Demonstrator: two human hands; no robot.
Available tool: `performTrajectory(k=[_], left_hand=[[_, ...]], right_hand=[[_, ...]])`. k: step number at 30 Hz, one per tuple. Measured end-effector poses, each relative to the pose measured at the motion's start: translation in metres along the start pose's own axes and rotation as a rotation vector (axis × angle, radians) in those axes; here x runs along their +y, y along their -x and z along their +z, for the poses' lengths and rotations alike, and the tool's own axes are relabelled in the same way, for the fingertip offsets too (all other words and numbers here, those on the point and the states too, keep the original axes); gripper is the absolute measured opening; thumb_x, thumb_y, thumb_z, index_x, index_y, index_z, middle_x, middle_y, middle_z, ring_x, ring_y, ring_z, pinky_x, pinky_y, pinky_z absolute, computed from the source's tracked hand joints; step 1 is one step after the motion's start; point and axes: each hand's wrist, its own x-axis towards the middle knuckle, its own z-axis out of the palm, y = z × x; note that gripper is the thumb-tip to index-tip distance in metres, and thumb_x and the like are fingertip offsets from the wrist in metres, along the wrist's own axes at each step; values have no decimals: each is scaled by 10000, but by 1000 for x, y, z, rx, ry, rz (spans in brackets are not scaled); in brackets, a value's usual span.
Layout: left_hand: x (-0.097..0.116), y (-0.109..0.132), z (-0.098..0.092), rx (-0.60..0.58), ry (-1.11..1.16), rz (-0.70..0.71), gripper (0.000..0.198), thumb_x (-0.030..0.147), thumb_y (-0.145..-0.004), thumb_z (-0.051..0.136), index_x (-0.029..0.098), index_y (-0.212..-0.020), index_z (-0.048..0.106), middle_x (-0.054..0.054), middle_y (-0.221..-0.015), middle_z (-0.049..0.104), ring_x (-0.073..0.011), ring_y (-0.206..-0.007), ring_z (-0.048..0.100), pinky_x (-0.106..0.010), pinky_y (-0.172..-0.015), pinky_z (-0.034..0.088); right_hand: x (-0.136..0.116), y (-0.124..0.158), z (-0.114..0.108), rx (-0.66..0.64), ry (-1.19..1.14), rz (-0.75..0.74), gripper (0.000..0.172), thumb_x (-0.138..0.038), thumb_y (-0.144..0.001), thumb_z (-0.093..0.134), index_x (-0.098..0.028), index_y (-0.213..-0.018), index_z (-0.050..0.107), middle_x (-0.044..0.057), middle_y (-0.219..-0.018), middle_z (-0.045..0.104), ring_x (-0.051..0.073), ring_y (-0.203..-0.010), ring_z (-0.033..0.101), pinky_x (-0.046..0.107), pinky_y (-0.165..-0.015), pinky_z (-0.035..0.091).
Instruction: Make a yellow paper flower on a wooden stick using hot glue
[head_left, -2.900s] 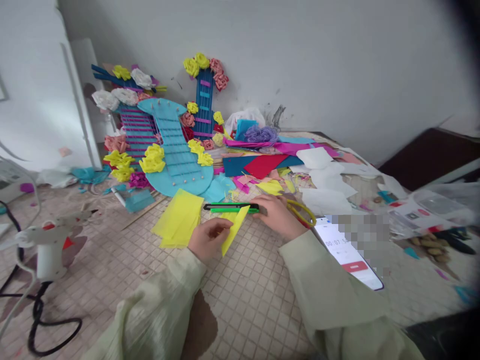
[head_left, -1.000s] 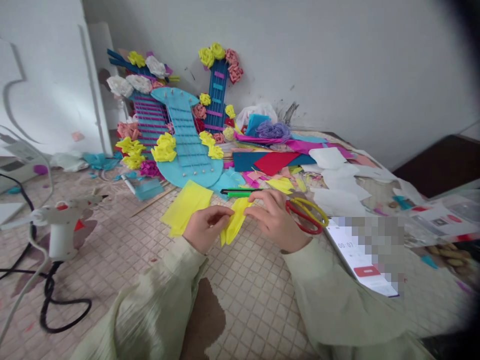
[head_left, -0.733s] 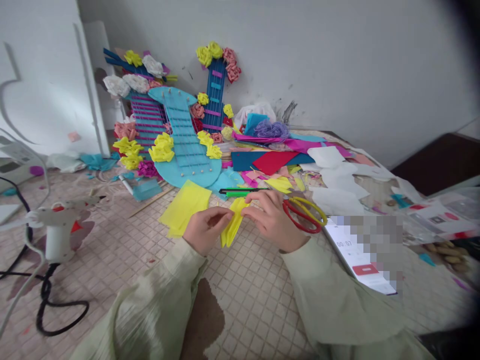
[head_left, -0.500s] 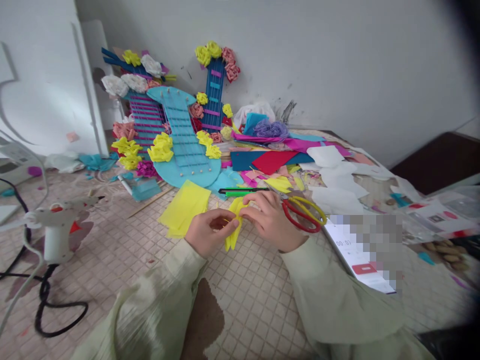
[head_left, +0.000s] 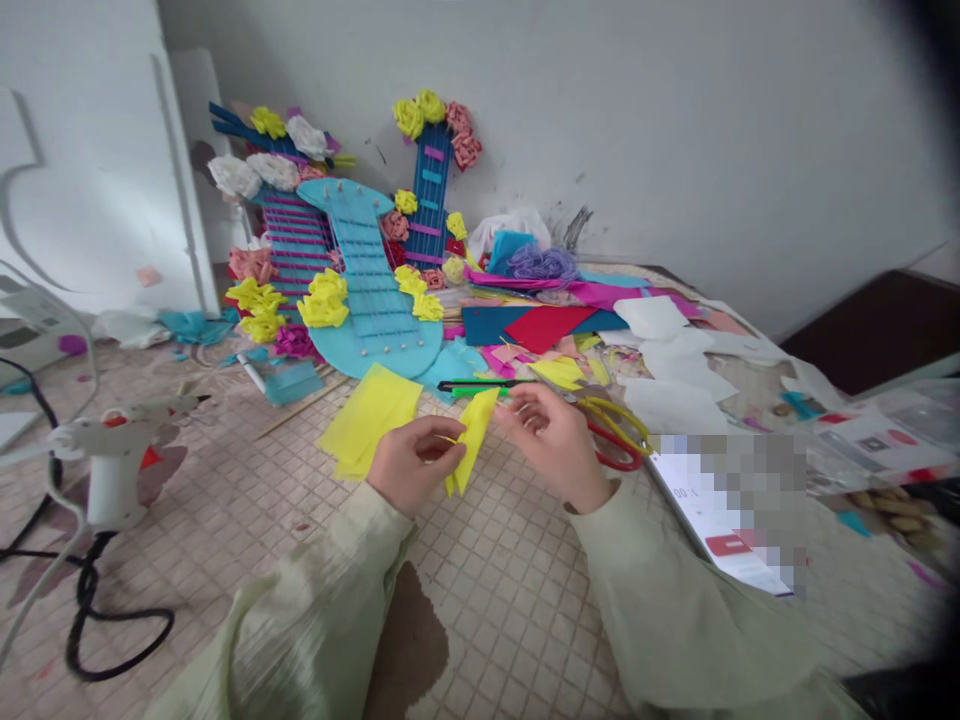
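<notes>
A strip of folded yellow crepe paper [head_left: 474, 435] is pinched between the thumb and fingers of my left hand [head_left: 416, 460], tilted up above the table. To its right, my right hand [head_left: 555, 445] is just off the paper's edge, fingers curled but apart, with nothing seen in them. Flat yellow sheets [head_left: 371, 415] lie in a stack beyond my left hand. Behind the folded paper rests a black and green craft knife [head_left: 480, 385]. Scissors with red and yellow handles [head_left: 616, 455] lie beside my right hand, their blades partly hidden.
A white glue gun [head_left: 116, 465] with its cord stands at left. Blue guitar-shaped crafts [head_left: 367, 260] with paper flowers lean against the wall. Coloured scraps, a purple yarn bundle [head_left: 544, 262] and white paper [head_left: 671, 395] cover the back. A phone [head_left: 705, 520] lies at right.
My right hand has let go of the yellow paper and drawn back slightly to the right. The paper, still in my left hand, now shows its upper end sticking up.
</notes>
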Motion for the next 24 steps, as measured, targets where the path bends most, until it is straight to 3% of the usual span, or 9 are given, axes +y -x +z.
performTrajectory(k=[4,6,13,24], left_hand=[[3,1,0,7,40,1,216,239,-627,593,125,-811,584,-50,-709,629,-152,-654,606,-272,-645,507],[4,1,0,-3,51,-1,219,238,-627,594,122,-812,582,-53,-714,629,-155,-659,607,-277,-647,508],[6,2,1,-6,109,1,214,256,-638,593,126,-808,593,-52,-772,631,-149,-675,611,-262,-639,505],[8,3,1,-14,119,-21,222,258,-628,612,133,-811,596,-49,-780,640,-158,-678,617,-265,-640,509]], right_hand=[[-5,1,1,-325,-304,237,226,-380,-735,501,-160,-743,554,9,-654,541,97,-544,488,228,-486,381],[-6,2,3,-382,-392,285,222,-369,-737,502,-155,-699,550,-9,-591,513,84,-512,462,221,-472,359],[-5,3,5,-356,-542,331,198,-339,-726,525,-150,-665,532,-18,-579,497,81,-532,448,231,-516,352],[-4,5,10,-314,-565,361,211,-361,-710,543,-153,-675,547,-19,-612,499,80,-536,454,238,-525,359]])
